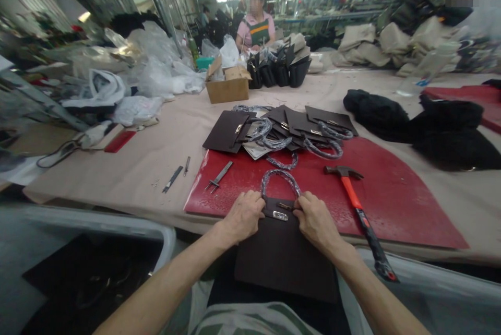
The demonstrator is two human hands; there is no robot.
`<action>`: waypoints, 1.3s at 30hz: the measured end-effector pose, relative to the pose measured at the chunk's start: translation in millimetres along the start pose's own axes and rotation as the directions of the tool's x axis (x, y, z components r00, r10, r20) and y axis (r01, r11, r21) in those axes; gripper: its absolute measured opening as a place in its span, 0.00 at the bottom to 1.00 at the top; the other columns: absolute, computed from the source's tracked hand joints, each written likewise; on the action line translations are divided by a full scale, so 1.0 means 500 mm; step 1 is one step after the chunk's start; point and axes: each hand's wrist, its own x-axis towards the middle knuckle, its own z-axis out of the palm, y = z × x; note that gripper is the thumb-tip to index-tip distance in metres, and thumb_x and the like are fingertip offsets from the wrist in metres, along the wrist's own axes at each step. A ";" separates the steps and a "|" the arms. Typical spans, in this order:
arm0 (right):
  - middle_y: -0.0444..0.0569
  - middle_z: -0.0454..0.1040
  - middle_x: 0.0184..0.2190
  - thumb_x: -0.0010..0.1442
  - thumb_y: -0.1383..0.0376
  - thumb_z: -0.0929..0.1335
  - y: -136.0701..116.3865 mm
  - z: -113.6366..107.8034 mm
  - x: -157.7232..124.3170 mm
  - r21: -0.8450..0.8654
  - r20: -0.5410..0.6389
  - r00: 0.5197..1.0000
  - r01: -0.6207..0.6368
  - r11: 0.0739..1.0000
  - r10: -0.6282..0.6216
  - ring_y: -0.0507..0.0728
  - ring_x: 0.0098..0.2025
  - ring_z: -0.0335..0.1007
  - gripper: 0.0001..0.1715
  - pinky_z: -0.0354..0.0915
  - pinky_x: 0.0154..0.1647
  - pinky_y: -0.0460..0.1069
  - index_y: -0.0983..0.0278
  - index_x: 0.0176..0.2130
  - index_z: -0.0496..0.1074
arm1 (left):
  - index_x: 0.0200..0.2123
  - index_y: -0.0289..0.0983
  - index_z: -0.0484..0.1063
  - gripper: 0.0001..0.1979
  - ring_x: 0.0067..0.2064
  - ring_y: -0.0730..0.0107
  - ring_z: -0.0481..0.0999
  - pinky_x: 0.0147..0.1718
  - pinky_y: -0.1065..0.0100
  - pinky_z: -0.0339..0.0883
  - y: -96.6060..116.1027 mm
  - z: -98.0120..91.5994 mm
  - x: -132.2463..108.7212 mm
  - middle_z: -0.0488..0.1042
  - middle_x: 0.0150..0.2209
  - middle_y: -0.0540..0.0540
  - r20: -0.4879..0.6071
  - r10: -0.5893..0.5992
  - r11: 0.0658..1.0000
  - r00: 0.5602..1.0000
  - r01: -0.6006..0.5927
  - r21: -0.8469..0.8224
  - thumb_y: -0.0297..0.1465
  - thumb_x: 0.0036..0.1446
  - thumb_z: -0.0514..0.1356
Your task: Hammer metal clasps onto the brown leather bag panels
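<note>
A dark brown bag panel (284,259) with a metal clasp and a plastic-wrapped handle (280,178) hangs over the near table edge onto my lap. My left hand (245,216) grips its top edge left of the clasp, fingers curled shut. My right hand (315,220) pinches the top edge to the right of the clasp. The handle loop lies on the red cutting mat (391,194) just beyond my hands.
A hammer (358,210) with an orange-and-black handle lies right of my hands. A pronged metal punch (217,177) and thin tools (173,178) lie to the left. A pile of brown panels (282,129), a cardboard box (228,84), black cloth (430,121) and a seated person (256,24) lie farther off.
</note>
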 end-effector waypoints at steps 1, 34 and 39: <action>0.49 0.69 0.33 0.60 0.70 0.63 0.003 0.008 -0.004 0.015 -0.043 0.999 -0.018 1.000 0.019 0.56 0.36 0.64 0.05 0.56 0.38 0.51 0.62 0.31 0.65 | 0.35 0.38 0.68 0.06 0.41 0.59 0.68 0.40 0.60 0.62 -0.002 0.004 0.001 0.71 0.38 0.45 -0.022 -0.013 1.000 1.000 0.013 -0.019 0.23 0.58 0.62; 0.57 0.73 0.39 0.70 0.54 0.57 0.014 0.063 -0.039 -0.289 -0.390 0.919 -0.056 0.956 -0.065 0.66 0.39 0.66 0.24 0.56 0.38 0.57 0.68 0.52 0.68 | 0.29 0.37 0.67 0.09 0.38 0.62 0.68 0.38 0.59 0.58 0.034 0.082 -0.029 0.72 0.33 0.46 -0.445 -0.186 0.971 0.876 0.233 0.054 0.32 0.59 0.62; 0.56 0.73 0.36 0.69 0.55 0.57 0.023 0.063 -0.017 -0.267 -0.353 0.934 -0.053 0.962 -0.047 0.65 0.37 0.66 0.23 0.56 0.35 0.56 0.68 0.50 0.69 | 0.28 0.37 0.67 0.10 0.39 0.63 0.69 0.39 0.60 0.58 0.020 0.084 -0.019 0.72 0.33 0.47 -0.439 -0.202 0.970 0.876 0.240 0.033 0.32 0.60 0.62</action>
